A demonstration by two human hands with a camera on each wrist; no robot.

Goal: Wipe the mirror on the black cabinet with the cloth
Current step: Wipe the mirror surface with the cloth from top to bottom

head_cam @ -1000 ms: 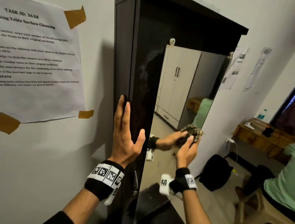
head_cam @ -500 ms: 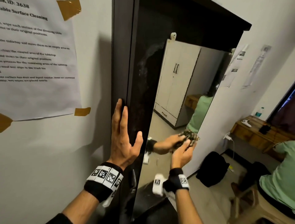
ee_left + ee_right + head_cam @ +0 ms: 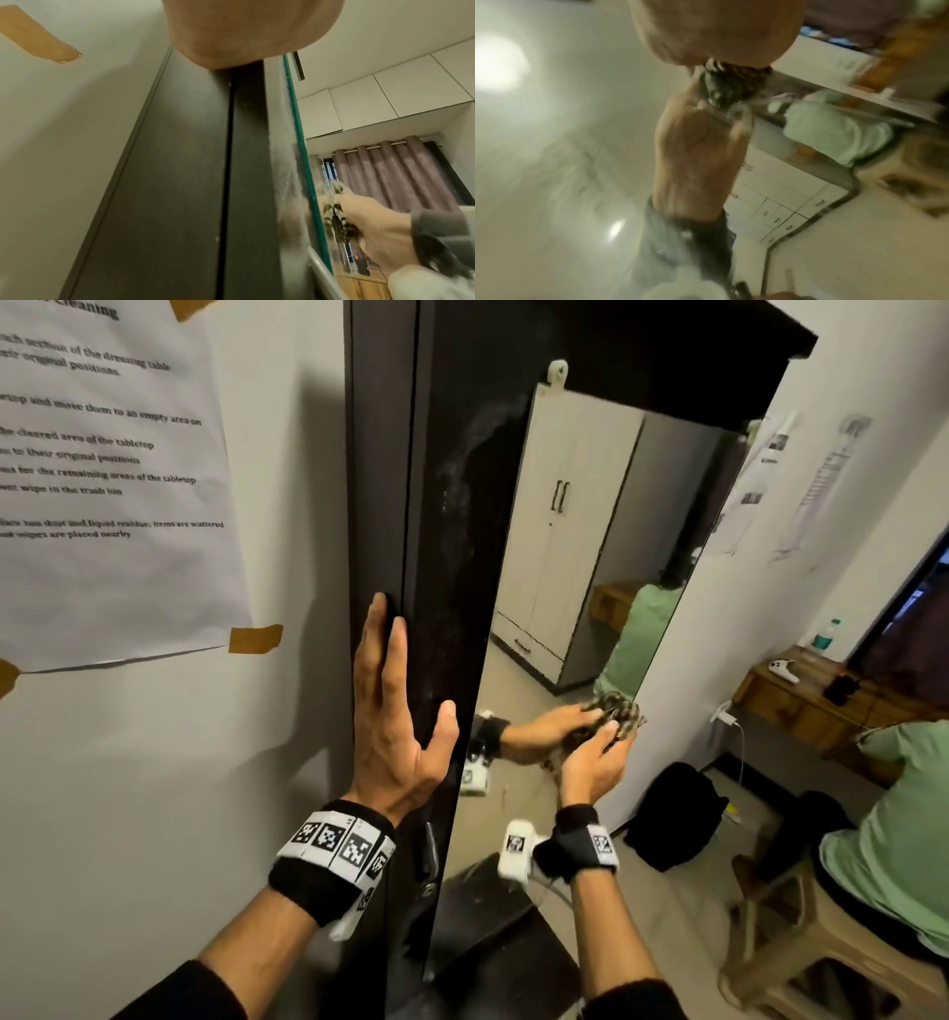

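Head view shows the right hand [image 3: 590,760] with its fingers curled round a bunched, dark-patterned cloth [image 3: 624,713], pressing it flat against the mirror [image 3: 580,567] low down near the glass's right edge; the reflection of hand and cloth meets it there. The left hand [image 3: 395,711] holds nothing: its fingers lie straight up the black cabinet [image 3: 380,480] along the left front edge, thumb spread toward the glass, bracing the door. From the left wrist the cloth [image 3: 336,215] shows crumpled between the fingers and the greenish edge of the mirror [image 3: 300,154]; the right wrist picture is heavily blurred, so only the wad under the palm can be made out there.

Several things could go wrong from here. The cloth is balled up small, so a stroke may leave unwiped strips between passes, and bare fingertips past its edge may smear the glass. It sits close to the mirror's right edge, where a hard swipe could run off the glass or catch on the small white clip [image 3: 754,428] higher up. Pressing hard could swing the door if the left hand eases off.

The mirror is tall and narrow, fixed to the cabinet front, reflecting a white wardrobe clearly; a pale dusty streak marks the black panel beside its upper left
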